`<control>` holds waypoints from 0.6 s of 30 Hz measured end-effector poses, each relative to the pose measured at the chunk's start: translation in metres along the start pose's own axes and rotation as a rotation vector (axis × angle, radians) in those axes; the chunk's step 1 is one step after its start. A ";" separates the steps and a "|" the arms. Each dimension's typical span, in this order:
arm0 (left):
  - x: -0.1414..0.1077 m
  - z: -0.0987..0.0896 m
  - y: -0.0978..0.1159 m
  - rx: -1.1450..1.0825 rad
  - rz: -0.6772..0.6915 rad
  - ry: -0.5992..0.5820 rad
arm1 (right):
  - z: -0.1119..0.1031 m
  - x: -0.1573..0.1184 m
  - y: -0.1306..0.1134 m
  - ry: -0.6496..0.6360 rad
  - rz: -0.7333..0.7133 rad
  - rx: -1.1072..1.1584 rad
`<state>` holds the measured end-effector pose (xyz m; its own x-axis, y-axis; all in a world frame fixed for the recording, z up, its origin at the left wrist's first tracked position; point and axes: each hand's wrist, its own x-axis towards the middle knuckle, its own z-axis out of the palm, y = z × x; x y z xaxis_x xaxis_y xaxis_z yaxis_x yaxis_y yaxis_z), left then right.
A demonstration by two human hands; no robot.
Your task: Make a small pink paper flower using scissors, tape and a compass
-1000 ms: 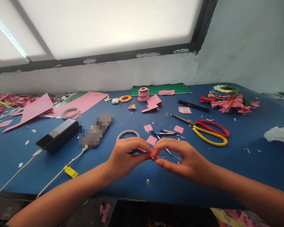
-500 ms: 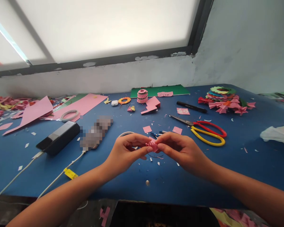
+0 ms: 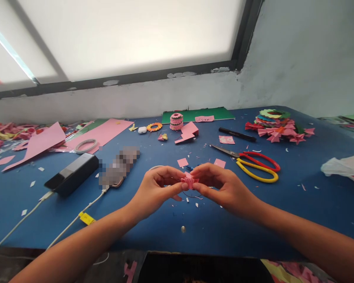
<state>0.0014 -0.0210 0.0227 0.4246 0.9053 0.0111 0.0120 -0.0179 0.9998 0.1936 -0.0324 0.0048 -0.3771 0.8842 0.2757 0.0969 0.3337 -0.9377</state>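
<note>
Between my two hands, above the blue tabletop (image 3: 224, 220), is a small folded pink paper piece (image 3: 189, 180) with pleated edges. My left hand (image 3: 161, 184) pinches its left side between thumb and fingers. On its right side, my right hand (image 3: 221, 184) grips it the same way. Just behind the fingers lie two pink paper squares, one to the left (image 3: 182, 162) and one to the right (image 3: 220, 163). A blue-tipped item there is mostly covered by my hands. Scissors (image 3: 253, 165) with one red and one yellow handle lie open right of my right hand.
A black power bank (image 3: 72, 173) and a blurred phone (image 3: 119, 165) with white cables lie left. Behind are a tape roll (image 3: 86, 146), a pink paper ring stack (image 3: 176, 122) and a black pen (image 3: 236, 134). Paper flowers (image 3: 280, 127) are piled back right; a plastic bag (image 3: 345, 169) lies right.
My fingers have shifted slightly on the pink paper piece, and more of its pleats show now. The whole view has moved a little; the things on the table lie as before.
</note>
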 end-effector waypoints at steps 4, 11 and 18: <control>0.001 0.001 0.000 0.005 -0.038 -0.004 | 0.002 0.000 0.000 0.025 -0.008 -0.024; -0.001 0.002 -0.002 0.053 -0.009 0.002 | 0.004 -0.001 0.001 0.068 -0.107 -0.080; -0.003 0.000 0.002 0.208 0.068 -0.012 | -0.001 0.001 0.002 0.033 -0.104 -0.097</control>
<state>0.0006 -0.0236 0.0245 0.4416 0.8939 0.0768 0.1688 -0.1668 0.9714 0.1942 -0.0299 0.0031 -0.3594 0.8529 0.3786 0.1485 0.4528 -0.8792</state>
